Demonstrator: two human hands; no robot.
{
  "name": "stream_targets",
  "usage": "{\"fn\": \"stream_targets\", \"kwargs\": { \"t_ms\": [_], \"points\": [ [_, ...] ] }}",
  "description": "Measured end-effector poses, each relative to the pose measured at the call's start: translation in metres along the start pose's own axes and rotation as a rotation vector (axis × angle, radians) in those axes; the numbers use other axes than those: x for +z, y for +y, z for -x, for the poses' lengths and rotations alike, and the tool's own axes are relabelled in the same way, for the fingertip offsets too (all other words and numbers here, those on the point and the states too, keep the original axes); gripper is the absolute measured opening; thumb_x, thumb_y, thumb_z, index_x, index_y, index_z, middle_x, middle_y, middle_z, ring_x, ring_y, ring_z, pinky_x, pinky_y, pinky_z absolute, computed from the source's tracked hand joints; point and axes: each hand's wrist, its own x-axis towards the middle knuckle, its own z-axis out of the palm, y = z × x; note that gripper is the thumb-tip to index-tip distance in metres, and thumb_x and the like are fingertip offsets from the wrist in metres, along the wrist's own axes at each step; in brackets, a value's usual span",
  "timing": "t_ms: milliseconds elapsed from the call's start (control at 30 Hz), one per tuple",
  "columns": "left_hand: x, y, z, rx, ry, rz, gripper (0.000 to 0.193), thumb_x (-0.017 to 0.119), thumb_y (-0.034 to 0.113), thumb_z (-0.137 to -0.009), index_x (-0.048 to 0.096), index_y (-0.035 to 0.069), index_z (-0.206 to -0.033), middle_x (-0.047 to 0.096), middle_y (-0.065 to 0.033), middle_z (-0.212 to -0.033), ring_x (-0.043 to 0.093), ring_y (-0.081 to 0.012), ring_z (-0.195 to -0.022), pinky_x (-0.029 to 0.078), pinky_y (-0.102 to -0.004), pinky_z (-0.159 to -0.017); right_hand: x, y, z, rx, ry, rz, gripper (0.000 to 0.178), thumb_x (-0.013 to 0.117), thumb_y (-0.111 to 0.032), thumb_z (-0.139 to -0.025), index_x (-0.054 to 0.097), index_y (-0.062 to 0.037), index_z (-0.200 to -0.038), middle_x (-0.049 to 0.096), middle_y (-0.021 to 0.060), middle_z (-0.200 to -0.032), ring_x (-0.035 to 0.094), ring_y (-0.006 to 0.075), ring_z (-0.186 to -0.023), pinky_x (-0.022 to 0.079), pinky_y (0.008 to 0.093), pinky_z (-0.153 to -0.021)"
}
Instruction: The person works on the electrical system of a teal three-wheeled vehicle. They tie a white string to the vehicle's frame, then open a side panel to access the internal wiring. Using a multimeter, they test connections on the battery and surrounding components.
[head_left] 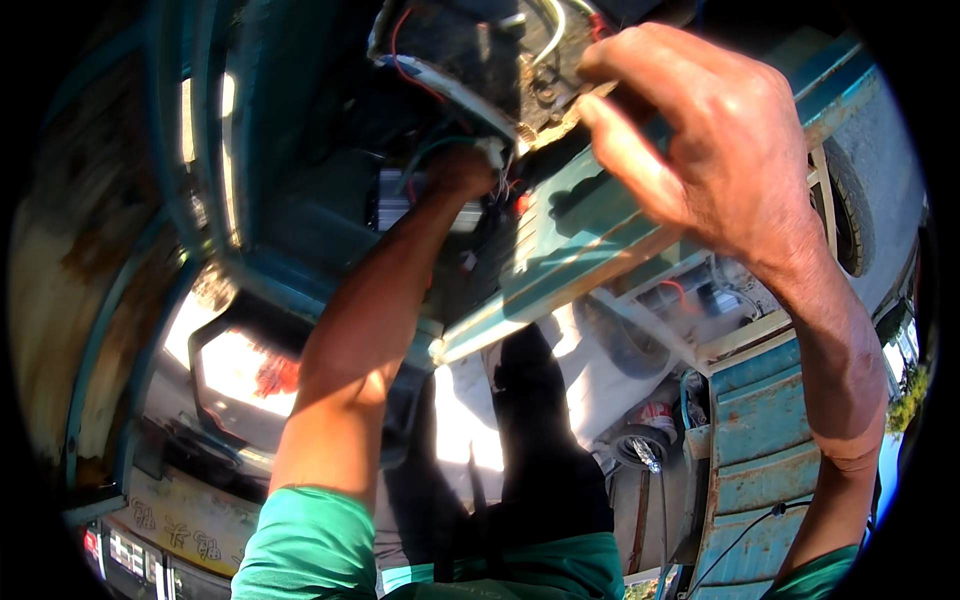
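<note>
On my right hand (725, 135), the fingers (628, 52) hang part-open near the red lead (598, 25), nothing visibly pinched. My left hand (462, 172) is at the wires (507, 165), grip too shaded to tell. They're beyond the teal rail (520, 305); wiring seems underway, calling for a careful pinch.

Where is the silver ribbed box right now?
In the head view, above and left of centre, the silver ribbed box is by the left hand, partly behind that forearm.
</note>
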Motion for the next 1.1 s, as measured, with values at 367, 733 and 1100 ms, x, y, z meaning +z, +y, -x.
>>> {"fn": "stream_targets", "kwargs": {
  "t_ms": [367,733,1100],
  "points": [
    [0.003,0.009,0.02,0.17,0.468,-0.04,0.024,0.056,0.018,-0.085,0.074,0.015,-0.102,0.071,-0.0171,-0.103,0.067,-0.035,-0.097,0.053,-0.0432,-0.085,0.001,0.0,-0.001,0.04,-0.01,-0.022,0.019,0.07,-0.016,-0.084,0.067,-0.0061,-0.1,0.069,0.0102,-0.089,0.069,0.0257,-0.077,0.055,0.033,-0.068],
    [0.058,-0.01,-0.003,0.161,0.469,0.002,0.018,0.057,0.015,-0.083,0.071,0.004,-0.082,0.069,-0.0176,-0.081,0.069,-0.0289,-0.079,0.054,-0.0418,-0.073,0.0,0.001,0.002,0.125,-0.069,-0.037,0.019,0.069,-0.017,-0.085,0.068,-0.006,-0.1,0.07,0.0102,-0.091,0.07,0.0246,-0.078,0.056,0.0325,-0.069],
    [-0.004,0.004,0.049,-0.141,-0.064,0.953,0.023,0.055,0.025,-0.092,0.068,0.007,-0.089,0.07,-0.0161,-0.086,0.07,-0.021,-0.075,0.054,-0.0334,-0.061,0.005,0.002,0.002,0.076,-0.02,-0.011,0.017,0.066,-0.023,-0.085,0.066,-0.0078,-0.093,0.064,0.0084,-0.078,0.065,0.026,-0.065,0.052,0.0358,-0.06]
  ]
}}
